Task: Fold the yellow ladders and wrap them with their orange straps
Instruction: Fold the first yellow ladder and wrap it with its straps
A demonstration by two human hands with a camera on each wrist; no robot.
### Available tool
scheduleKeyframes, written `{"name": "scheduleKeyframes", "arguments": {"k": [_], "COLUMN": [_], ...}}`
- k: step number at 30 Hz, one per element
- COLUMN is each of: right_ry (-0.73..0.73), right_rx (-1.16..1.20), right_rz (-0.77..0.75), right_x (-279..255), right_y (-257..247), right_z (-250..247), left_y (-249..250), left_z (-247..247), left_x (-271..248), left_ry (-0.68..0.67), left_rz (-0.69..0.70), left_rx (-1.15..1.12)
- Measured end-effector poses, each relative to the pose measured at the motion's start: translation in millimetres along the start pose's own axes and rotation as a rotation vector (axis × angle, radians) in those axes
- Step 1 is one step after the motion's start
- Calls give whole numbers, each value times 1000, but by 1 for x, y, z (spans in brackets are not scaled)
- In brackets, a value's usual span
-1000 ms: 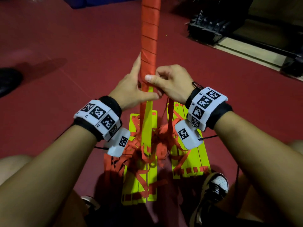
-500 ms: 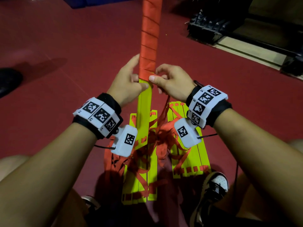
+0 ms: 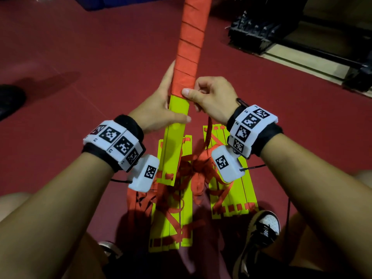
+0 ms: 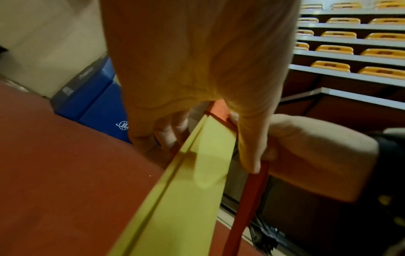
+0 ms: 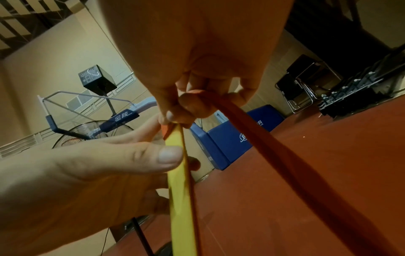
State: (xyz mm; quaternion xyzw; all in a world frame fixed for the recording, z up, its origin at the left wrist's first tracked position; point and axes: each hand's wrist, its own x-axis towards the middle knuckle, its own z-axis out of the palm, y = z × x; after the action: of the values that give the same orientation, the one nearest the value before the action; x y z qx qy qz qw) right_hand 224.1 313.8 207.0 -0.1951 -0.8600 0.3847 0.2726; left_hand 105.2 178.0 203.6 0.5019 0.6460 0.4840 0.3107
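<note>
I hold a folded yellow ladder (image 3: 174, 141) upright over the floor. Its upper length is wound in orange strap (image 3: 191, 43). My left hand (image 3: 159, 105) grips the bundle just under the wrap, thumb across the yellow front and fingers behind. My right hand (image 3: 211, 97) pinches the strap at the wrap's lower edge on the right. The loose strap (image 3: 208, 133) hangs down from it. The wrist views show the yellow ladder (image 4: 186, 199) and the taut strap (image 5: 274, 138). Two more flat yellow ladders (image 3: 241, 188) (image 3: 185, 218) lie below in a tangle of orange straps (image 3: 193, 172).
Red floor (image 3: 80, 57) all round. My shoe (image 3: 263, 226) sits beside the right ladder. Black equipment (image 3: 257, 35) stands at the far right and a dark shoe (image 3: 10, 99) at the left edge. Blue mats (image 4: 96, 104) and rows of orange seats (image 4: 350, 43) lie beyond.
The strap that ran down the front of the bundle has been drawn off to its right side. My left hand shifted its grip; its thumb now lies lower across the yellow.
</note>
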Motion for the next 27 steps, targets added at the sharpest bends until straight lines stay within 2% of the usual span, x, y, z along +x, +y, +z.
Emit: {"name": "scheduleKeyframes", "arguments": {"k": [1, 4, 8, 11, 18, 24, 27], "right_ry": [-12, -78, -161, -167, -169, -120, -118], "right_rx": [-1, -14, 60, 57, 42, 57, 74], "right_rz": [3, 22, 53, 100, 107, 153, 130], "right_x": [-1, -5, -4, -2, -1, -3, -3], "right_y": [-2, -7, -8, -5, -4, -2, -2], "right_z": [1, 4, 4, 3, 6, 8, 7], "left_y": [-2, -6, -8, 0, 4, 1, 1], "left_z": [3, 4, -1, 2, 6, 6, 6], "left_x": [0, -2, -1, -3, -4, -3, -2], "left_ry": [-9, 94, 178, 143, 75, 92, 81], "left_rz": [-19, -101, -151, -115, -11, 1, -10], "left_rx": [49, 179, 115, -8, -79, -165, -183]}}
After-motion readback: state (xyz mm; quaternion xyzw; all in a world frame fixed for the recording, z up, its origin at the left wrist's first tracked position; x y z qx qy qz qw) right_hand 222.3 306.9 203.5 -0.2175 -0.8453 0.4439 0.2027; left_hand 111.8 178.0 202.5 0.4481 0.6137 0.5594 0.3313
